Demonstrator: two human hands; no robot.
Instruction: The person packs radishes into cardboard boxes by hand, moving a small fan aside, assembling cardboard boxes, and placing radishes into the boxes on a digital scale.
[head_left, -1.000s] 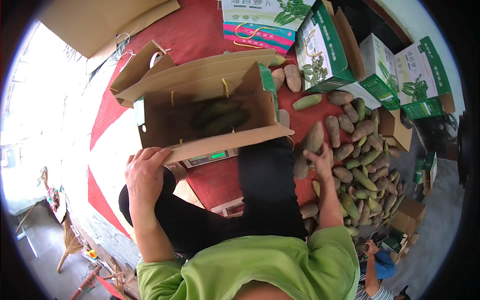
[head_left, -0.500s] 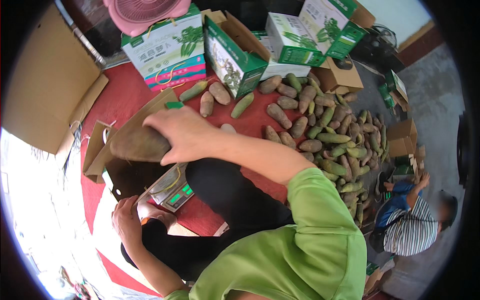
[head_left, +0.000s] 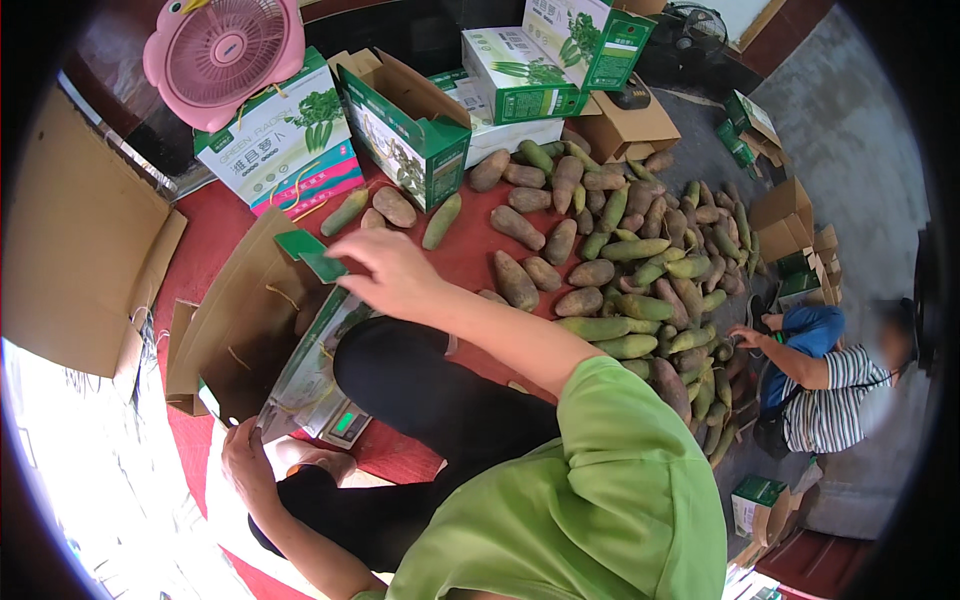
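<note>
While the right hand (head_left: 385, 270) hovers with fingers (head_left: 345, 245) loosely spread and empty over the open cardboard box (head_left: 245, 320) at centre left, the left hand (head_left: 245, 465) at lower left grips that box's near flap. The box sits on a scale (head_left: 345, 422). Judged step: packing vegetables into the box; the next move calls for reaching right to the vegetable pile (head_left: 620, 260) at centre. Count: one open box in hand, roughly five printed green cartons (head_left: 290, 140) along the top, one pink fan (head_left: 225, 50) at upper left, one co-worker (head_left: 830, 385) at right.
</note>
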